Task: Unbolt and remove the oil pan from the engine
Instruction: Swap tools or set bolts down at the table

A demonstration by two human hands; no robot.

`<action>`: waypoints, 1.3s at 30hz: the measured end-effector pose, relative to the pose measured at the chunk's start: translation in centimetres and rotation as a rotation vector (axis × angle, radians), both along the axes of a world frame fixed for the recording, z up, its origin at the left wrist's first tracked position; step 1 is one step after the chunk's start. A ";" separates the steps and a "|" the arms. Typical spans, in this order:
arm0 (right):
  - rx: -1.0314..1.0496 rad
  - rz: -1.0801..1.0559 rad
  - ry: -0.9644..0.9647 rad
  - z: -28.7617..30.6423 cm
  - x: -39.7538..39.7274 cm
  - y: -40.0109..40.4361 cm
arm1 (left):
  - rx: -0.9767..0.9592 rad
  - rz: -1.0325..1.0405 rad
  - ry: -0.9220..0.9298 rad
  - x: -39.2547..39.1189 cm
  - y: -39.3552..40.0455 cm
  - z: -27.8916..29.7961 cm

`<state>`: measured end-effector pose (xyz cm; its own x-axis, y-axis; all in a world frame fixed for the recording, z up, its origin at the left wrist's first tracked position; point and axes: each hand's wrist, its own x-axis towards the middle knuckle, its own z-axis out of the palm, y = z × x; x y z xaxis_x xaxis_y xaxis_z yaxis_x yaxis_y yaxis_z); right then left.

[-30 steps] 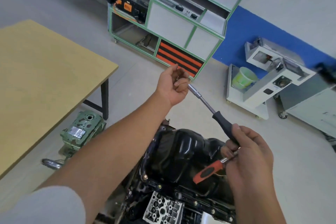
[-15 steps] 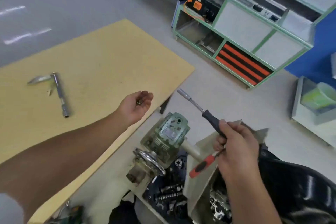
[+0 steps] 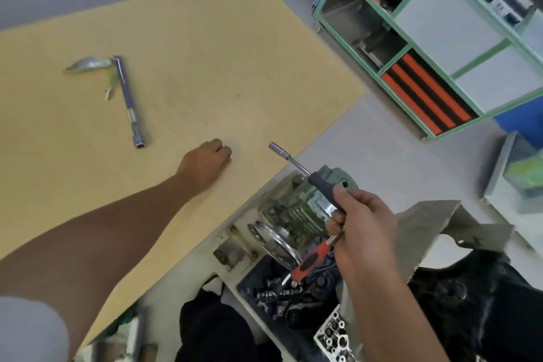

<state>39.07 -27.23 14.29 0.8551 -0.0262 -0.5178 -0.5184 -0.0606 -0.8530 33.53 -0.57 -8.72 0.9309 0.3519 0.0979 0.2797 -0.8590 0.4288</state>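
On the yellow table [image 3: 205, 53], where a socket wrench [image 3: 129, 100] lies, the left hand [image 3: 205, 166] rests knuckles-up with fingers curled under, while the right hand [image 3: 363, 229] grips 2 tools, a black-handled nut driver [image 3: 308, 172] and a red-handled screwdriver [image 3: 311, 261], beside the black oil pan [image 3: 482, 297] at lower right.

Tan table [image 3: 205, 53], black-handled nut driver [image 3: 305, 173], red-and-black screwdriver [image 3: 311, 261], green-framed cabinet [image 3: 440, 23] with orange-and-black stripes.
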 end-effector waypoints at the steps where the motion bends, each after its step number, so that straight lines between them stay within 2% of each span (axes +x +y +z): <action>1: -0.006 0.005 0.002 -0.3 -0.1 0.1 | 0.083 -0.016 -0.080 0.1 -0.2 -0.4; 4: -0.023 0.013 -0.009 -0.8 -0.2 0.5 | 0.155 0.085 -0.228 0.3 -0.2 -1.1; 7: -0.029 0.023 -0.003 -1.0 -0.3 1.3 | 0.030 0.156 -0.236 0.1 -0.1 -1.4; 14: 0.033 0.012 0.062 -1.4 -0.1 2.9 | -0.259 0.182 -0.185 -0.2 0.6 -0.4; 17: 0.051 -0.001 0.089 -1.5 0.0 2.6 | -0.424 0.344 -0.187 -1.6 0.1 0.8; 19: 0.061 -0.012 0.128 -1.3 -0.3 2.4 | -0.466 0.484 -0.208 -3.2 -0.8 1.4; 22: 0.130 -0.041 0.216 -0.7 -0.9 1.4 | -0.547 0.693 -0.306 -5.5 -2.9 2.8; 25: 0.196 -0.048 0.228 0.9 -1.4 -0.6 | -0.588 0.766 -0.418 -5.3 -5.6 6.3; 28: 0.224 -0.051 0.144 4.0 -1.0 -3.9 | -0.595 0.596 -0.494 -1.4 -9.8 12.6; 33: 0.141 -0.009 -0.150 10.8 0.1 -14.3 | -0.413 -0.216 -0.434 5.2 -21.6 23.0; 36: 0.071 -0.027 -0.294 14.8 -0.4 -23.2 | -0.362 -0.408 -0.339 6.6 -29.5 25.9; 39: 0.061 0.033 -0.391 18.1 -1.2 -31.6 | -0.330 -0.567 -0.160 7.2 -37.1 27.6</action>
<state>37.91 -58.81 32.35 0.9880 0.0251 -0.1524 -0.1521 -0.0149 -0.9883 40.77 -37.68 18.89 0.9634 -0.1519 0.2207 -0.2645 -0.6709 0.6928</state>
